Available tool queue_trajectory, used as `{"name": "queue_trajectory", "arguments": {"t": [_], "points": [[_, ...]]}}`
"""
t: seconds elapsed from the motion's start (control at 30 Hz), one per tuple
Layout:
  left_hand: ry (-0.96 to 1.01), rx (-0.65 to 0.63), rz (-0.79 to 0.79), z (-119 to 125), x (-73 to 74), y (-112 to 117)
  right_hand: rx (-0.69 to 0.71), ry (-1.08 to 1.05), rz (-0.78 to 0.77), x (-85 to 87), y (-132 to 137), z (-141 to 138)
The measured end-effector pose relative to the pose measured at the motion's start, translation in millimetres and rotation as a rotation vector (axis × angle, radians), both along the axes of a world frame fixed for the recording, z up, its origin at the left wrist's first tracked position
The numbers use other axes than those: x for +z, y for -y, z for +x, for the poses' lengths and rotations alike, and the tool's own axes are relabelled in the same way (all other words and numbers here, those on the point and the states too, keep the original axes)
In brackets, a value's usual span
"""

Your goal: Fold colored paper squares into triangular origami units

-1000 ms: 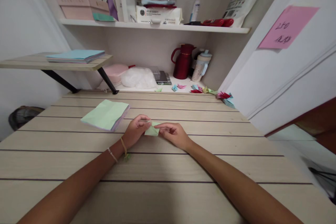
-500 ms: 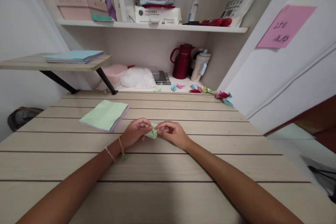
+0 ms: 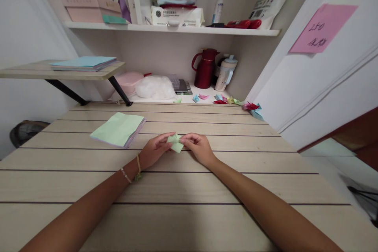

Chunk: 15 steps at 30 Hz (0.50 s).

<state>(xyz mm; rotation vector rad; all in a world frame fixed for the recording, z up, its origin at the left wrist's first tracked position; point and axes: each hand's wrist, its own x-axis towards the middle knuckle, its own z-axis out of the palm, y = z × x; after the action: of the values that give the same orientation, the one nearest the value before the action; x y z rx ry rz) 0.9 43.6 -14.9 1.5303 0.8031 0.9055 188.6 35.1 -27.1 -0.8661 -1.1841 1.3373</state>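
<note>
A small folded piece of light green paper (image 3: 176, 146) is held between my two hands, just above the wooden table (image 3: 165, 220). My left hand (image 3: 155, 149) pinches its left side, thumb in front and fingers behind. On the opposite edge, my right hand (image 3: 199, 147) grips the paper between thumb and curled fingers. The paper shows several creases and a flap at its upper part; the fingertips cover its side edges. To the left lies a stack of square paper (image 3: 118, 129), its top sheet light green.
Folded paper pieces (image 3: 230, 100) in several colours lie along the table's far edge. Behind stand a dark red jug (image 3: 205, 69) and a pale tumbler (image 3: 226, 74). A small raised shelf (image 3: 35, 71) with blue-topped paper (image 3: 84, 63) overhangs the left.
The green paper has been turned between my hands, so its lower corner now points down and right. My left fingers have straightened along its edge; my right thumb now presses its right side.
</note>
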Motion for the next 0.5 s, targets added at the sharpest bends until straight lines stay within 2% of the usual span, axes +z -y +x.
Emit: {"name": "queue_trajectory", "arguments": {"t": [0.17,0.33,0.4,0.5], "points": [[-0.218,0.038,0.204,-0.2,2.4,3.2,0.055,-0.018,0.004,-0.4,0.8,-0.4],[-0.269,0.079,0.389,-2.1,1.4,2.4,0.06,-0.008,-0.008,-0.2,-0.4,0.0],[-0.256,0.134,0.396,-3.2,-0.9,0.6,0.046,0.041,0.002,-0.7,-1.2,0.4],[-0.174,0.208,0.319,-3.2,-3.8,-0.9,0.024,0.149,0.067,-1.2,-1.7,1.1]]}}
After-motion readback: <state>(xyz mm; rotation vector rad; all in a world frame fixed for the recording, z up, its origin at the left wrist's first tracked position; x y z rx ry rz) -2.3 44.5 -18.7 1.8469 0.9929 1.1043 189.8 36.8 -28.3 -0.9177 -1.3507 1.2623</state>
